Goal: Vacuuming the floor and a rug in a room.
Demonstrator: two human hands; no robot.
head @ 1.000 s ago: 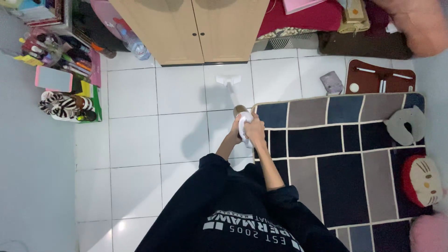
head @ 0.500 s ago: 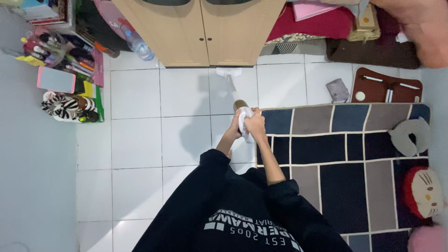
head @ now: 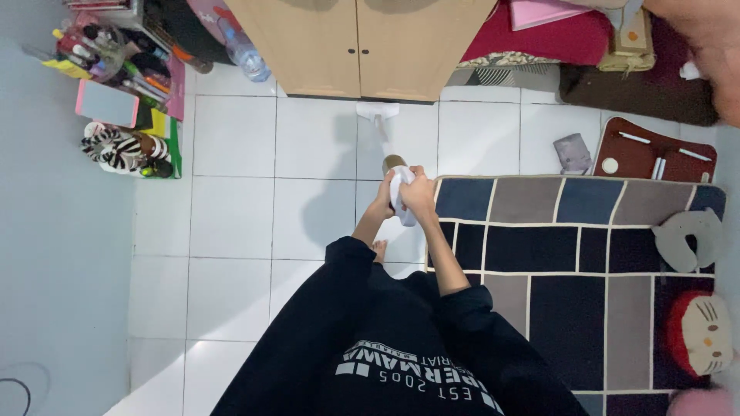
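White tiled floor (head: 231,223); wooden cabinet (head: 362,46) along its far edge, patchwork rug (head: 570,262) at right. Stick vacuum (head: 389,146): head on tiles against cabinet base. Left hand (head: 382,206), right hand (head: 420,194): both grips closed around its white handle

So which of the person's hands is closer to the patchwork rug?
The right. The right hand grips the white stick vacuum at the patchwork rug's top-left corner; the left hand holds the handle's far side, over the white tiles.
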